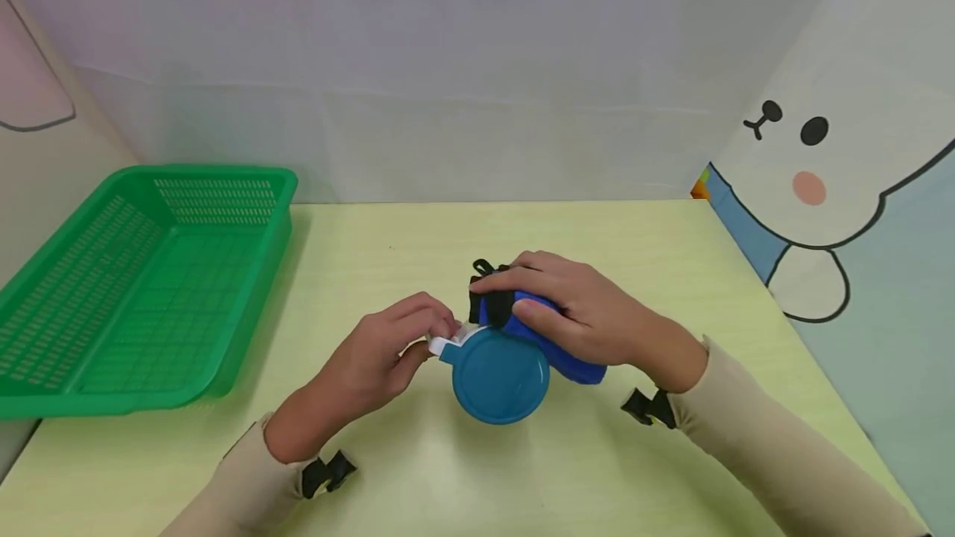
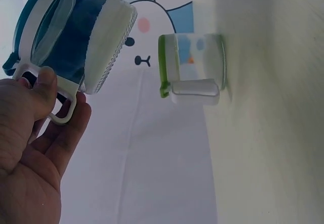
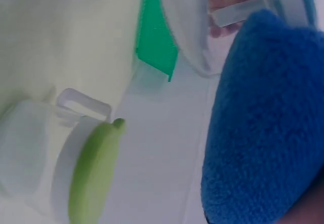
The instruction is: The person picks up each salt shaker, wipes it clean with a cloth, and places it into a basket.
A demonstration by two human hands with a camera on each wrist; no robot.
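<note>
A clear handled jar with a blue lid [image 1: 500, 377] is raised above the table, its lid facing the head camera. My left hand [image 1: 376, 350] grips its white handle [image 2: 67, 113] between thumb and fingers. My right hand [image 1: 578, 305] holds a fluffy blue cleaning pad [image 1: 570, 363] with a black band and cord loop, against or very close to the jar's far right side. From the right wrist, the pad's plush face [image 3: 266, 127] partly covers the jar. A second handled jar, with a green lid [image 2: 162, 62], stands upright on the table; the head view hides it.
A green plastic basket [image 1: 254, 297] with slotted walls sits on the left of the pale table [image 1: 358, 263]. White sheeting [image 1: 485, 147] rises along the back edge. A panel with a cartoon animal [image 1: 850, 189] borders the right side.
</note>
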